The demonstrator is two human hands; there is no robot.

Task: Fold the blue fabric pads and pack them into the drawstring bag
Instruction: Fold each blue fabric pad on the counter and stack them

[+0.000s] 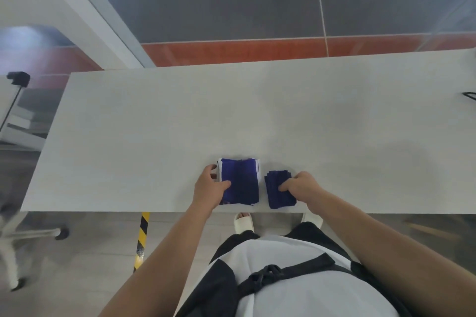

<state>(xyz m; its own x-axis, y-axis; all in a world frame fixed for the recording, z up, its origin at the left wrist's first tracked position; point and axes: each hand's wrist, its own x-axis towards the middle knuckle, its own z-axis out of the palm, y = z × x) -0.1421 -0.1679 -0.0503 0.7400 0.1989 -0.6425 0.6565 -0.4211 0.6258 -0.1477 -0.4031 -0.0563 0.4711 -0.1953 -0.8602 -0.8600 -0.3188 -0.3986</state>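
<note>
Where the white rectangular table (180,123) runs nearest the standing person, two items lie side by side close to its near edge, just apart from each other. Item one, on the left: a larger blue fabric pad with white trim (242,183), folded flat, its white edging showing along the left and right sides. The left hand (210,185) grips it at the left side, thumb laid across the blue top, fingers curled round the trimmed edge. Item two, on the right: a smaller dark blue folded fabric pad (277,198), layered edges slightly stepped at its far end. The right hand (301,185) holds it by the right side, fingers bent down onto the top; the thumb is hidden. Surroundings: a black cable (470,96) at the table's right end; a black-and-yellow striped floor strip (142,237) below the near edge; a white sandal (244,222) on the grey floor; a white wheeled chair base (15,237) at far left; a red floor band (244,50) beyond the table
</note>
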